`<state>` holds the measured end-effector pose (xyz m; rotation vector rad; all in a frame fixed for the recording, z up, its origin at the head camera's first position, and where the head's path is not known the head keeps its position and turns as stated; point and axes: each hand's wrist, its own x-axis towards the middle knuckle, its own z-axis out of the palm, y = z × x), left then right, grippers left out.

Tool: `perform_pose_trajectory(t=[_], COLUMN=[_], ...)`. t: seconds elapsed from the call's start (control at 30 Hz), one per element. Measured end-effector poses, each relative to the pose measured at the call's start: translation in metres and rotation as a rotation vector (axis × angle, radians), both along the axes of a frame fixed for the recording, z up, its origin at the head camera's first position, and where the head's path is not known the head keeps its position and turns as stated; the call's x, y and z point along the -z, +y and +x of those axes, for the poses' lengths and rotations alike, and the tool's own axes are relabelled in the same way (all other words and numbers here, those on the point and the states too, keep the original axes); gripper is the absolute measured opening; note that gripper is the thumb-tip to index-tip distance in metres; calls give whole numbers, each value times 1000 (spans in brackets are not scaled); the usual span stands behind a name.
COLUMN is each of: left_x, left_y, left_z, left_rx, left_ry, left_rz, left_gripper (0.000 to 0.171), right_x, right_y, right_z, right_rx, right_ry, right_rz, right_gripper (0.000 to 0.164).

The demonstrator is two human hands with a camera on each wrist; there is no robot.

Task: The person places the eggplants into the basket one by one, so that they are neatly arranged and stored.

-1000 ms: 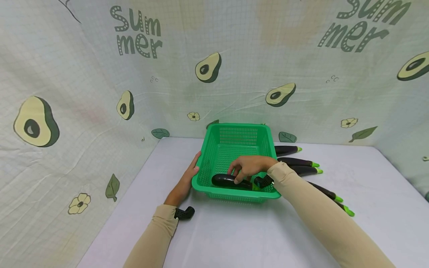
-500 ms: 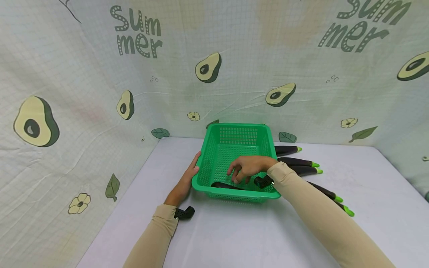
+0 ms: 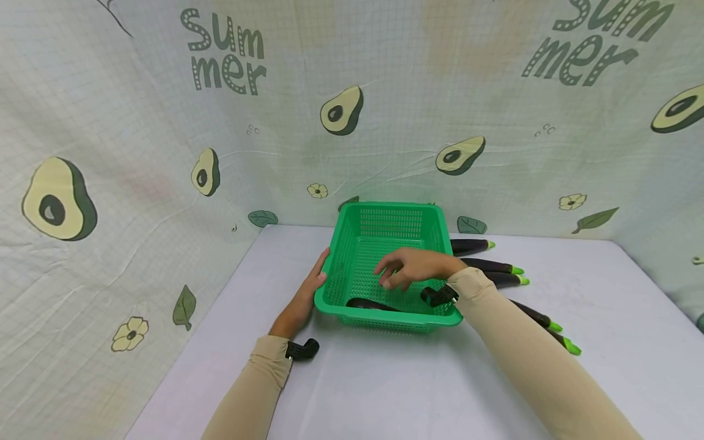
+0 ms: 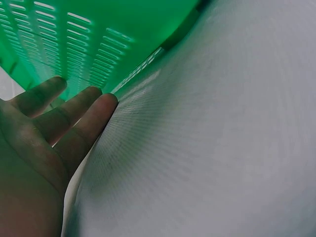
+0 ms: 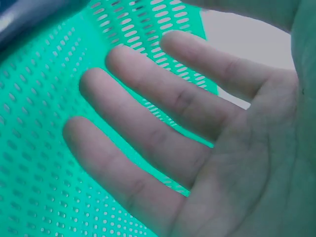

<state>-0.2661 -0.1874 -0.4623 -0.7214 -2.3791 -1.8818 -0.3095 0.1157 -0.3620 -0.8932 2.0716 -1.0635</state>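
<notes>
A dark purple eggplant (image 3: 368, 304) lies inside the green plastic basket (image 3: 387, 316), by its near wall, which hides part of it. My right hand (image 3: 415, 267) hovers over the basket with nothing in its grasp. In the right wrist view that hand's fingers (image 5: 148, 131) are spread and nearly straight, and a dark shiny piece of the eggplant (image 5: 34, 22) shows at the upper left. Against the basket's left outer side rests my left hand (image 3: 302, 299). The left wrist view shows its straight fingers (image 4: 84, 131) touching the slotted wall (image 4: 94, 49).
Several eggplants lie on the white table right of the basket: one at the back (image 3: 470, 245), a pair in the middle (image 3: 506, 280), others nearer (image 3: 561, 342), partly behind my right forearm. A printed cloth (image 3: 385, 73) hangs behind the table.
My right hand let go of the eggplant, which dropped lower behind the basket's near wall. Since then the hand has risen slightly and shifted a little right. My left hand has stayed put.
</notes>
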Motion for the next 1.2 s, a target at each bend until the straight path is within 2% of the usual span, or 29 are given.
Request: perform_pose_trajectory(t=[0.23, 0.4, 0.67, 0.7, 0.93, 1.13, 1.2], left_x=[-1, 2, 3, 2, -30, -28, -21], left_y=[0, -1, -2, -2, 2, 1, 0], left_z=[1, 0, 2, 1, 16, 15, 10], left_rx=[5, -4, 8, 13, 50, 49, 44], left_ry=[-3, -10, -17, -22, -50, -49, -46], left_rz=[-5, 6, 4, 7, 14, -10, -13], left_gripper=[58, 57, 57, 57, 59, 60, 59], right_x=[-5, -9, -10, -10, -5, -3, -2], right_y=[21, 34, 57, 60, 80, 91, 94], right_z=[10, 16, 30, 32, 49, 59, 61], right_rx=[82, 124, 244, 261, 355, 404, 416], right_ry=[69, 122, 170, 181, 253, 292, 297], right_rz=[-142, -206, -310, -325, -389, -439, -450], right_gripper=[44, 42, 40, 39, 36, 36, 36])
